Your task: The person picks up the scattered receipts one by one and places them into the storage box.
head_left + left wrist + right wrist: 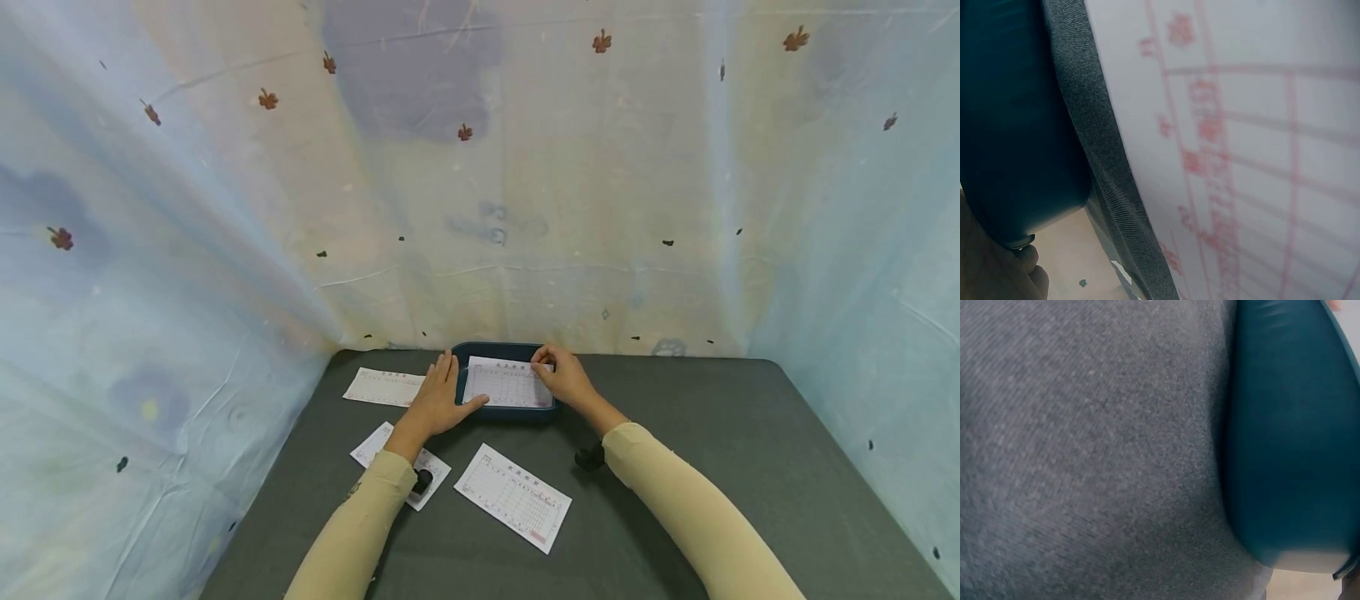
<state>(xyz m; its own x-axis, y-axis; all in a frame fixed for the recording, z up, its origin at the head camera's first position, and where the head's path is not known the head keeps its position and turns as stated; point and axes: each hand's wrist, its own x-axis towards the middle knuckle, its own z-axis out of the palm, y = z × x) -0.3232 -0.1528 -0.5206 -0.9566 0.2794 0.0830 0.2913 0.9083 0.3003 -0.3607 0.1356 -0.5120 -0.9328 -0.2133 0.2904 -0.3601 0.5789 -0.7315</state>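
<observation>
A dark blue tray [517, 414] stands near the far edge of the table, with a white printed form [504, 383] lying in it. My left hand [435, 402] rests at the tray's left side, fingers straight, thumb reaching over the front rim. At the right end of the tray, my right hand [567, 382] pinches the form's edge between thumb and curled fingers. The left wrist view shows the tray's outer wall [1016, 112] and another form [1260, 37] close up. Only the tray's side [1291, 425] and table cloth fill most of the right wrist view.
One form [384, 387] lies left of the tray, partly behind my left hand. Another form [372, 443] is under my left forearm, and a third form [513, 497] lies slanted in front of the tray. A patterned curtain [555, 183] hangs behind the dark grey table [690, 467].
</observation>
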